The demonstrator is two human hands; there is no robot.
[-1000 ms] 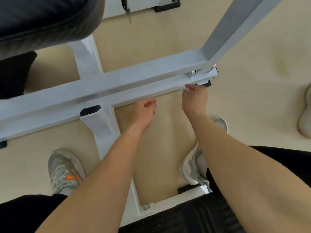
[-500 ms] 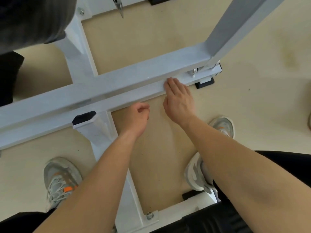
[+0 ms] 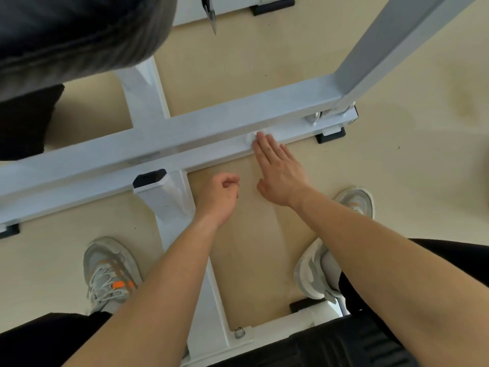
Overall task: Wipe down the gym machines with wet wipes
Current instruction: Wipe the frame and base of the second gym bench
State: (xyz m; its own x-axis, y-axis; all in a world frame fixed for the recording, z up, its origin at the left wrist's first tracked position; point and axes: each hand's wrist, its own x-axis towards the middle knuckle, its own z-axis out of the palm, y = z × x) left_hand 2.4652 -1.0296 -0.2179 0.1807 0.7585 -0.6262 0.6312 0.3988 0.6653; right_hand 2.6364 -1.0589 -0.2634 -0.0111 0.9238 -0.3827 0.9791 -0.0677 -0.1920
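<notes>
A gym: white steel machine frame (image 3: 185, 139), black padded seat (image 3: 66, 30)

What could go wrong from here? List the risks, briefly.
1. The small white wet wipe sits bunched under only the fingertips of the right hand on the white metal frame bar; it may slip out, leaving bare fingers rubbing.
2. The protruding bolts at the bar's right end could snag wipe or fingers if the stroke goes there.
3. The black padded seat looms close at upper left; rising carelessly could bump it.
</notes>
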